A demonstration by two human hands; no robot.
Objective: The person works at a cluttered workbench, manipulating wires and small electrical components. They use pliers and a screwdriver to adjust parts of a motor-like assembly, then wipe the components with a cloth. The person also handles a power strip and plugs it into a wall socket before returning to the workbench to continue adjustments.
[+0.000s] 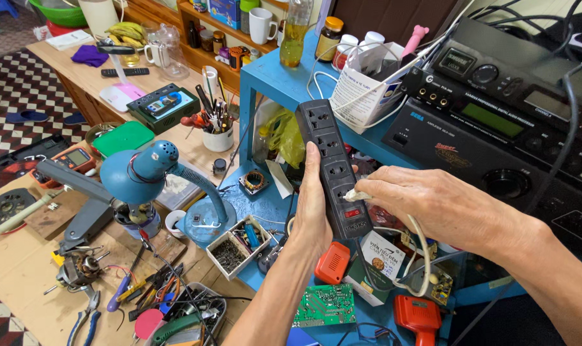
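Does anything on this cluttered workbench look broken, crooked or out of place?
Mostly clutter. A bare green circuit board lies loose among boxes below the black plastic power strip held by the left hand. The right hand pinches a white plug at a socket. Pliers and wires lie scattered on the cardboard.

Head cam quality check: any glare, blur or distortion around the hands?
Head view: even, soft light; left hand and right hand on the black power strip are sharp, no motion blur; mild sheen on the amplifier front; wide-angle bending at the frame edges; faint shadows under the blue desk lamp.
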